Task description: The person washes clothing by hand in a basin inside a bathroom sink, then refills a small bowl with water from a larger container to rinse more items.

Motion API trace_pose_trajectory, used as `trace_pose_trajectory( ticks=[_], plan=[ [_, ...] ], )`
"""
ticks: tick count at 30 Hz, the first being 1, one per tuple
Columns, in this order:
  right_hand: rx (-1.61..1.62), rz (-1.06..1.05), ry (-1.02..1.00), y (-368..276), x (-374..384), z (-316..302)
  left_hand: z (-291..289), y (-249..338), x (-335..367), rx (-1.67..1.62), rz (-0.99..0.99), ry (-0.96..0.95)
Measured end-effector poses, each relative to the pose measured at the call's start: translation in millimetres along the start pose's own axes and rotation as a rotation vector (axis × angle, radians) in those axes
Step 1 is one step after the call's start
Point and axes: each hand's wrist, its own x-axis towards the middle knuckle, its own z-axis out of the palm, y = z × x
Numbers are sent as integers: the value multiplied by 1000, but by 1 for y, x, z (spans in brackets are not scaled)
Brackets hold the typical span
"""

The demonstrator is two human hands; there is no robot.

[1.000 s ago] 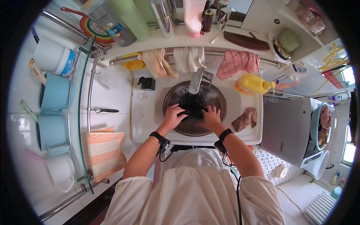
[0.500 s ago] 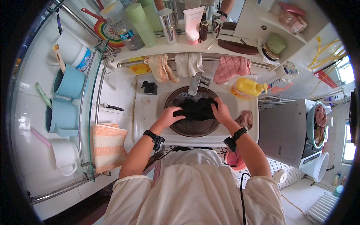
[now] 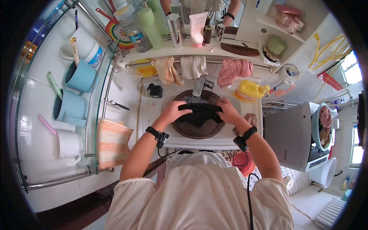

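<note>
A wet black cloth garment (image 3: 200,114) is stretched between my two hands over the round brown sink basin (image 3: 193,132). My left hand (image 3: 174,112) pinches its left end, thumb on the near side. Its right end is gripped by my right hand (image 3: 228,110). The lower part of the garment sags into the basin, and I cannot tell what kind of garment it is. Suds (image 3: 188,99) show along the basin's far side. Just beyond the garment stands the metal faucet (image 3: 198,86).
A yellow jug (image 3: 250,91) stands right of the basin, near a brown crumpled cloth (image 3: 250,119). A black dispenser bottle (image 3: 155,91) is at the far left. Small towels (image 3: 194,67) hang behind on a rail. Cups (image 3: 73,107) line the glass shelf at left.
Both hands have lifted the black garment slightly away from the water and spread it, so its upper edge is now taut and its lower part hangs down.
</note>
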Motion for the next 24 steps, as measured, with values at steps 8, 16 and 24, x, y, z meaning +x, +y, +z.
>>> trace_pose_trajectory(
  ticks=[8,16,24],
  plan=[
    [309,47,238,-36,15,-39,-9,11,-5,597,-42,-368],
    [-185,44,-237,-66,4,-68,-19,29,-3,481,-163,-234],
    [-52,-151,114,-19,3,-41,-10,11,-2,724,73,-231]
  ],
)
